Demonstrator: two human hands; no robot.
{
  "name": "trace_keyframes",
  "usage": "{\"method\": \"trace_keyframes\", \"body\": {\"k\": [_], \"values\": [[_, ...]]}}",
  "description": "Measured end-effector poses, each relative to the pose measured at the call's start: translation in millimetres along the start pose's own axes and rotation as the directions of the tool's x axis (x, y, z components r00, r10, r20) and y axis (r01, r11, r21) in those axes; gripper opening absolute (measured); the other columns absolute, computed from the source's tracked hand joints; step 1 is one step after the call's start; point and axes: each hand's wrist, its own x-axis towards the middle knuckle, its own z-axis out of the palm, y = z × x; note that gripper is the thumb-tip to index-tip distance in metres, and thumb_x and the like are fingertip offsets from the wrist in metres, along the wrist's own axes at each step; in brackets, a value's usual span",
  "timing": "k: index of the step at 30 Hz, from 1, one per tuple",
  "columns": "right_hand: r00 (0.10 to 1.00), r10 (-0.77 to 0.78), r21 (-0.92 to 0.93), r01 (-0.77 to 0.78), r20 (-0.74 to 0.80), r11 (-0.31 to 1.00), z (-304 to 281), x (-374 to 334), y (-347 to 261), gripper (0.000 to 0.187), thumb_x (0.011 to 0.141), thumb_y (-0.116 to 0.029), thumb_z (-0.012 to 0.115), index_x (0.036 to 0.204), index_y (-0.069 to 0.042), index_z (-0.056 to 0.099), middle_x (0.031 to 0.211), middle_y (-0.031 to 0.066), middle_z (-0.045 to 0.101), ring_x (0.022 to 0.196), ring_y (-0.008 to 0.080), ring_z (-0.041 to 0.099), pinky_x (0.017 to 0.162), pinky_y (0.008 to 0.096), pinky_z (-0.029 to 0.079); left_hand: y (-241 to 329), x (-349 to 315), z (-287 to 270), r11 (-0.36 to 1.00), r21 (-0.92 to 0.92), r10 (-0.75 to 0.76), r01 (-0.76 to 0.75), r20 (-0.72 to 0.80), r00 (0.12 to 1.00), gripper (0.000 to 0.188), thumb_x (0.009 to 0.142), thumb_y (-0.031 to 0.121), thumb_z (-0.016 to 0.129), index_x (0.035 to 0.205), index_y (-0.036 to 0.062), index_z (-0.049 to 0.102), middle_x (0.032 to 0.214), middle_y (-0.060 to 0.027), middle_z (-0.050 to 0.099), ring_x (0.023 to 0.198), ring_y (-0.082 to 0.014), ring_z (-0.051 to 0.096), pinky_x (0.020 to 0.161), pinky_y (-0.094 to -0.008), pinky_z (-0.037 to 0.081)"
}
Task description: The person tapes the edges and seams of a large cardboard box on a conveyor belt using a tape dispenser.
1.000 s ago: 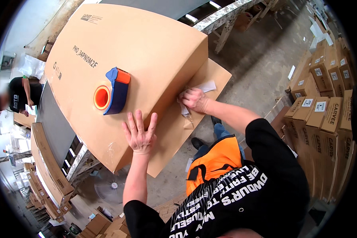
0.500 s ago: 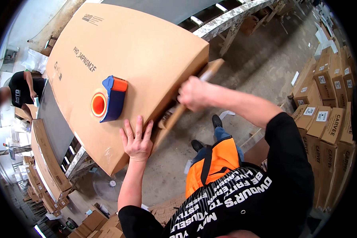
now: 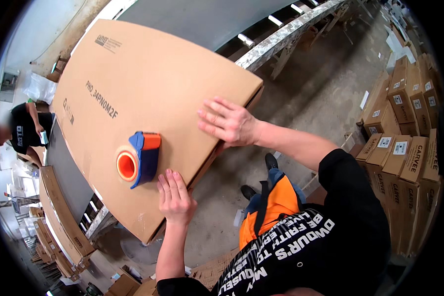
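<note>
A large flat cardboard box (image 3: pixel 153 74) lies on a roller conveyor in front of me. On its top face stands a blue and orange tape dispenser (image 3: pixel 148 157) with a roll of tape on it. My left hand (image 3: pixel 176 197) rests with fingers stretched over the box's near edge, just beside the dispenser. Farther right along that edge, my right hand (image 3: pixel 230 122) lies on the top face, fingers spread, its thumb side hidden below the edge. Neither hand grips anything. The side flap is mostly out of sight under the edge.
The conveyor frame (image 3: pixel 293 37) runs past the box's far right. Cartons (image 3: pixel 404 163) are stacked on the right. At the far left a person (image 3: pixel 27 128) holds a small object beside another long box (image 3: pixel 61 212). A floor fan (image 3: pixel 142 249) stands below the conveyor.
My right hand has left the side flap and moved onto the box top. The flap, which stuck out before, is now folded in against the side. The box appears lower in view.
</note>
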Motion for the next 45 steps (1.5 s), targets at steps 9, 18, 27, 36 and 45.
{"method": "trace_keyframes", "body": {"k": [9, 18, 27, 36, 45], "values": [[0.926, 0.094, 0.267, 0.008, -0.366, 0.964, 11, -42, 5, 0.047, 0.088, -0.048, 0.059, 0.108, -0.007, 0.07, 0.12, 0.0154, 0.065, 0.115, 0.0319, 0.06, 0.101, 0.0489, 0.045, 18, 102, 3, 0.996, -0.015, 0.089, -0.088, 0.094, 0.992, 0.082, 0.078, 0.04, 0.074, 0.134, -0.0119, 0.043, 0.137, -0.036, 0.045, 0.122, -0.056, 0.047, 0.103, -0.0581, 0.041], [0.847, 0.525, 0.282, -0.486, -0.083, 0.827, 4, 9, 81, 0.028, 0.081, -0.028, 0.063, 0.087, -0.002, 0.071, 0.099, 0.0133, 0.071, 0.097, 0.0309, 0.065, 0.093, 0.0445, 0.047, 24, 120, 11, 0.999, -0.045, 0.001, 0.008, 0.18, 0.984, 0.081, 0.074, 0.032, 0.07, 0.136, -0.0111, 0.042, 0.14, -0.0374, 0.041, 0.12, -0.0611, 0.045, 0.104, -0.0605, 0.039], [0.883, 0.322, -0.067, -0.319, 0.341, 0.945, -3, 77, 78, 0.084, 0.091, -0.059, 0.048, 0.148, 0.0, 0.031, 0.157, 0.0218, 0.022, 0.147, 0.0367, 0.017, 0.118, 0.0496, 0.014, 15, 109, 1, 0.993, -0.113, 0.001, 0.04, 0.343, 0.939, 0.098, 0.06, 0.023, 0.077, 0.143, -0.0083, 0.034, 0.149, -0.0346, 0.029, 0.129, -0.0594, 0.037, 0.11, -0.0611, 0.031], [0.429, 0.563, 0.34, -0.903, 0.706, 0.262, 17, 170, -120, 0.094, 0.077, -0.069, 0.061, 0.13, 0.007, 0.044, 0.119, 0.0249, 0.059, 0.117, 0.0392, 0.054, 0.099, 0.0463, 0.043, -1, 66, 68, 0.997, 0.073, 0.005, -0.014, 0.132, 0.991, 0.057, 0.091, 0.021, 0.049, 0.141, -0.0045, 0.038, 0.147, -0.0275, 0.038, 0.127, -0.0515, 0.045, 0.103, -0.0584, 0.041], [0.115, 0.705, 0.28, -0.952, 0.7, -0.124, 72, 238, -122, 0.046, 0.075, -0.019, 0.067, 0.118, -0.002, 0.06, 0.115, 0.0189, 0.063, 0.106, 0.0325, 0.061, 0.094, 0.0426, 0.048, -4, 79, 54, 1.0, 0.026, 0.004, 0.002, -0.223, 0.975, 0.051, 0.092, 0.022, 0.046, 0.135, -0.0057, 0.048, 0.144, -0.0287, 0.043, 0.121, -0.0594, 0.045, 0.104, -0.0664, 0.034]]}}
